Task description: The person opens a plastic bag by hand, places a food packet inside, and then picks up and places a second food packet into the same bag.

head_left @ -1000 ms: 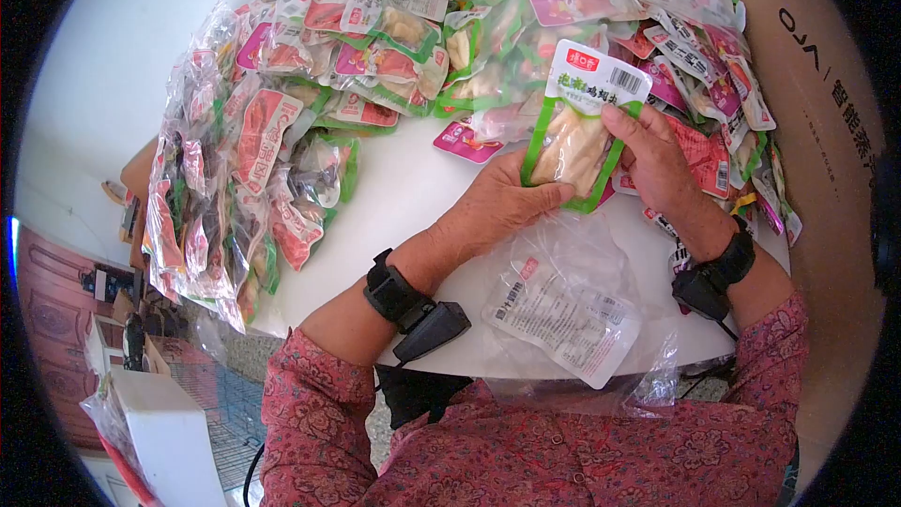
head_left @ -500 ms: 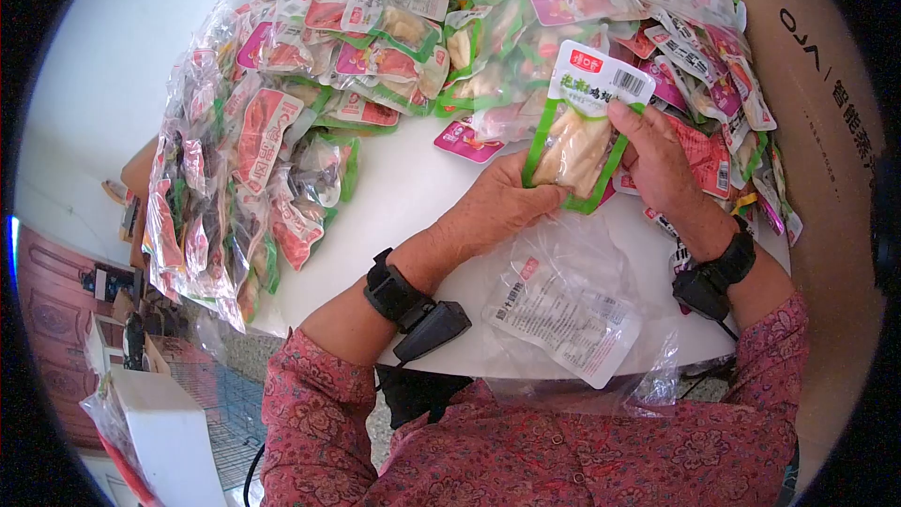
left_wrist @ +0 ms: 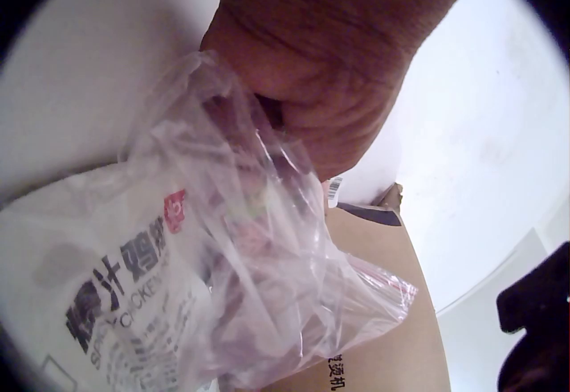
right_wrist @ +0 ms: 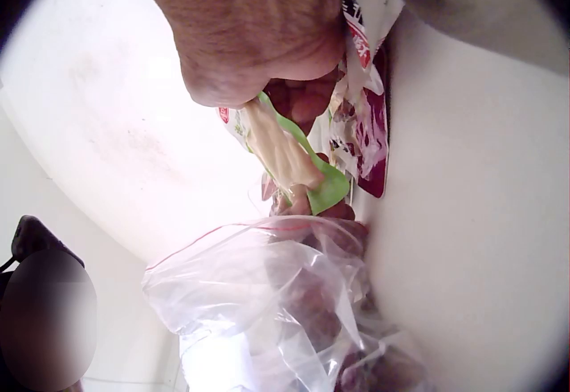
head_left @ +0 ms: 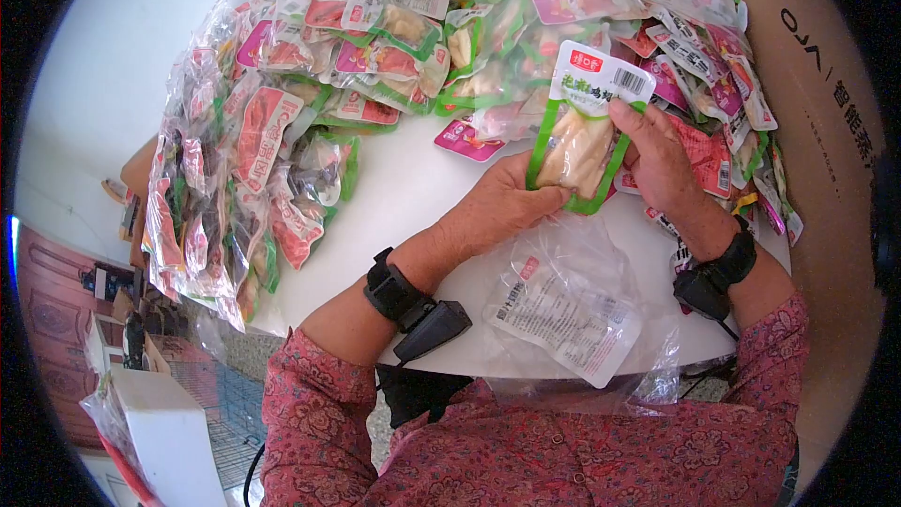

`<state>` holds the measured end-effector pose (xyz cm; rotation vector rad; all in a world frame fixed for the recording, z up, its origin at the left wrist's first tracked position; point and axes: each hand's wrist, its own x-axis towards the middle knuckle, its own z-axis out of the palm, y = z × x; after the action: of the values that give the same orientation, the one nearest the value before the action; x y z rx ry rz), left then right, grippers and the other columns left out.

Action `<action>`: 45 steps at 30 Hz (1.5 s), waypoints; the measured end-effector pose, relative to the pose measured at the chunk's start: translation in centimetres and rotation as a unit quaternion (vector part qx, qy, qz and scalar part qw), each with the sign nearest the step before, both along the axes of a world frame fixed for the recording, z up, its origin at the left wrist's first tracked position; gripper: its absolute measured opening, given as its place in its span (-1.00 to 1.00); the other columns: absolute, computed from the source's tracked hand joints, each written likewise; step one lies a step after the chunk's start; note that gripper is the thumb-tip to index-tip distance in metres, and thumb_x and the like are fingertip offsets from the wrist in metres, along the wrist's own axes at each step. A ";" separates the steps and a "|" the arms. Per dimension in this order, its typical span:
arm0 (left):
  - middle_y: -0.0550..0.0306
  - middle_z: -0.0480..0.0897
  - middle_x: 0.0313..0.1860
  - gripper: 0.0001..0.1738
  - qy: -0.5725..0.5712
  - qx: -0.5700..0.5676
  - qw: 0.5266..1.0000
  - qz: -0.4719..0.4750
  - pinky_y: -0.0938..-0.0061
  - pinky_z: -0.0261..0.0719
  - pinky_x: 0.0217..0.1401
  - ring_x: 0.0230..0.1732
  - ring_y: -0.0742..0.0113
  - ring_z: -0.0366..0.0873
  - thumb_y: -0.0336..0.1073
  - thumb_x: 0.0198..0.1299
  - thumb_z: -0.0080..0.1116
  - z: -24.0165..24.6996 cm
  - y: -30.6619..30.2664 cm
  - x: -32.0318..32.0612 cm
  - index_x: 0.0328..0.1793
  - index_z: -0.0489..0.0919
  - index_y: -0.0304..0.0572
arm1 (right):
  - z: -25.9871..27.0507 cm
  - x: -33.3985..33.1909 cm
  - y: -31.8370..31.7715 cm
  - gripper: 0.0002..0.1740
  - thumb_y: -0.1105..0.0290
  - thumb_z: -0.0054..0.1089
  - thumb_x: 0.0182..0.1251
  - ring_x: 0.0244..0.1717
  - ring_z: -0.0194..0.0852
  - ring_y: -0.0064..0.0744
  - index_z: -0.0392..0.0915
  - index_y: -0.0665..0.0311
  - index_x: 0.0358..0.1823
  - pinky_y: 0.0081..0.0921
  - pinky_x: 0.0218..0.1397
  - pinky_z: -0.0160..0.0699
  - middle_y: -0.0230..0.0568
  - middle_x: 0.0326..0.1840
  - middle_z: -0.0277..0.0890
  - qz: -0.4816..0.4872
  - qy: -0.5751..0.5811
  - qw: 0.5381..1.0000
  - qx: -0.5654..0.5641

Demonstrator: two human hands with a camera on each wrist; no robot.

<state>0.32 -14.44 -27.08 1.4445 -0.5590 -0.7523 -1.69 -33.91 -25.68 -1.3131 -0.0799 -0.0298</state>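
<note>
A green-edged snack packet (head_left: 571, 152) with a white printed header stands tilted between the two hands in the head view. Pale pieces show through its clear window. The left hand (head_left: 496, 199) grips its lower left corner, thumb across the front. At its right edge, the right hand (head_left: 657, 152) pinches the packet, thumb just below the barcode. A clear plastic bag (left_wrist: 267, 267) hangs by the left hand, its upper end right at those fingers. Inside this bag lies a white printed packet (head_left: 563, 319), near the table's front edge. The right wrist view shows the bag's open mouth below the green-edged packet.
Snack packets in clear bags form a big heap (head_left: 253, 141) at the left of the white table (head_left: 375, 197). Another heap (head_left: 694, 56) rises behind the hands and along the right. A tall cardboard box (head_left: 817, 178) borders the table's right side.
The green-edged packet has shifted very slightly, and its header leans a little differently. Both hands keep their hold. The bag stays in place.
</note>
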 end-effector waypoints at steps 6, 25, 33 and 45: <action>0.43 0.49 -0.28 -0.60 0.006 -0.003 1.000 -0.011 0.80 0.23 -0.46 -0.48 0.76 0.27 -0.40 0.12 0.05 0.5 0.1 -0.1 0.13 0.39 -0.13 | -0.1 0.1 -0.1 -0.59 0.11 -0.02 0.26 -0.21 0.39 -0.61 0.40 0.33 -0.09 -0.64 -0.15 0.38 -0.33 -0.20 0.44 -0.016 -0.006 1.000 -0.005; 0.42 0.50 -0.27 -0.61 -0.006 0.010 0.998 -0.054 0.77 0.33 -0.36 -0.41 0.73 0.34 -0.40 0.11 0.05 0.4 0.3 0.0 0.11 0.41 -0.15 | 0.6 0.1 0.2 -0.47 0.00 -0.14 0.28 -0.13 0.46 -0.47 0.34 0.33 0.01 -0.52 -0.05 0.43 -0.23 -0.10 0.45 0.017 -0.037 0.998 0.044; 0.43 0.50 -0.31 -0.63 -0.013 0.006 0.999 -0.044 0.78 0.30 -0.41 -0.45 0.75 0.31 -0.37 0.12 0.04 0.6 0.2 -0.2 0.10 0.42 -0.12 | 0.4 0.2 0.1 -0.51 0.05 -0.13 0.28 -0.08 0.45 -0.43 0.35 0.33 0.01 -0.48 0.00 0.42 -0.22 -0.08 0.45 0.031 -0.027 0.995 0.088; 0.37 0.47 -0.41 -0.73 0.122 -0.042 0.991 0.029 0.78 0.26 -0.51 -0.52 0.67 0.32 -0.33 0.14 0.06 2.0 0.5 -0.1 0.00 0.45 -0.10 | 0.4 0.1 -0.5 -0.63 0.14 -0.03 0.25 -0.25 0.48 -0.53 0.42 0.28 -0.08 -0.59 -0.22 0.49 -0.30 -0.20 0.48 0.039 -0.036 0.997 0.054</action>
<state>0.19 -13.96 -25.09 1.2637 -0.3549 -0.8341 -1.58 -34.39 -25.31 -1.2008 -0.1884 -0.0159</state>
